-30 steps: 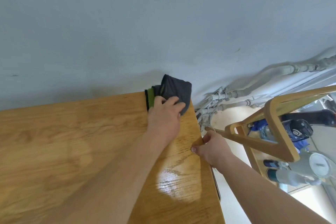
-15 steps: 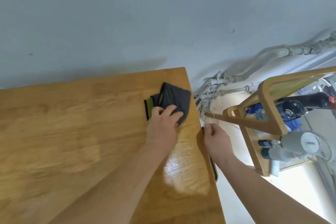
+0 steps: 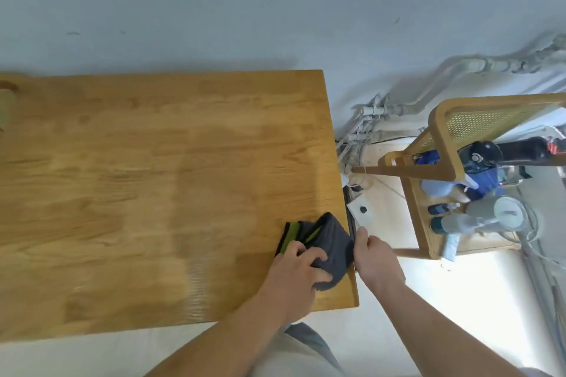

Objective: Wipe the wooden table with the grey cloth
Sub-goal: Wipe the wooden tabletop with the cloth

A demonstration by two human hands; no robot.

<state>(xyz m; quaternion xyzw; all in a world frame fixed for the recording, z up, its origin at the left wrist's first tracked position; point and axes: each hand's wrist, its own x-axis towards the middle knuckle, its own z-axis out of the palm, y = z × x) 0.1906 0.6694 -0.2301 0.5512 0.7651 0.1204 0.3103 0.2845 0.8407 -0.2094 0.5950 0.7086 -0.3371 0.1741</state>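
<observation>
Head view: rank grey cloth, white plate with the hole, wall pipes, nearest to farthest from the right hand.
From the right hand:
1. Grey cloth, just to its left, at the table edge; touching or not, can't tell.
2. White plate, just beyond the hand, off the table edge.
3. Wall pipes, far back along the wall.

A honey-coloured wooden desk [image 3: 153, 180] with visible grain and a satin sheen carries a soft, matt dark grey cloth with green trim [image 3: 329, 242].
</observation>
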